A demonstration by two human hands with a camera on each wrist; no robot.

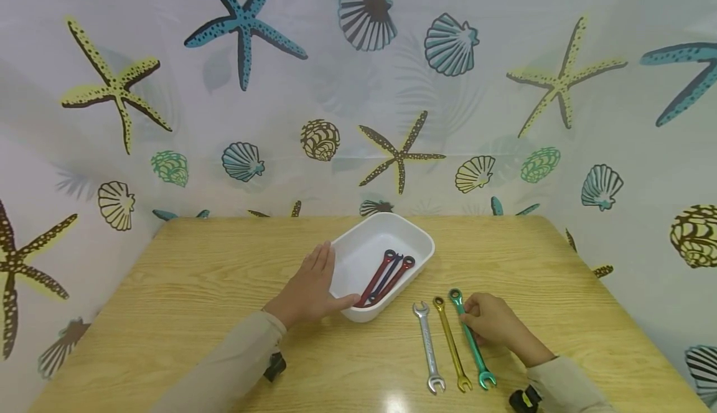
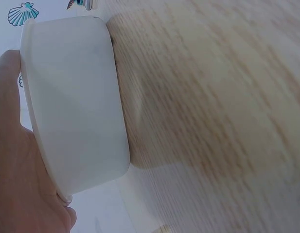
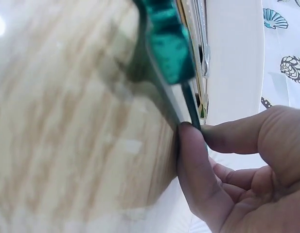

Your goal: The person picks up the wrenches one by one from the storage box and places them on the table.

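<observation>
My left hand (image 1: 310, 288) rests against a white plastic tub (image 1: 355, 254), fingers straight along its left side and thumb over the near rim. Inside the tub lie two red ratchet wrenches (image 1: 376, 279) with a dark blue wrench (image 1: 386, 278) between them. On the right, thumb and forefinger of my right hand (image 1: 493, 321) pinch a green ratchet wrench (image 1: 473, 349). Its open end looms large in the right wrist view, close to the table. Left of it lie a gold ratchet wrench (image 1: 451, 341) and a silver open-end wrench (image 1: 428, 346), roughly side by side.
Everything stands on a light wood table (image 1: 224, 264). A curtain (image 1: 291, 102) printed with starfish and shells hangs behind the table and along both sides. The tub sits near the table's back edge, left of the wrenches.
</observation>
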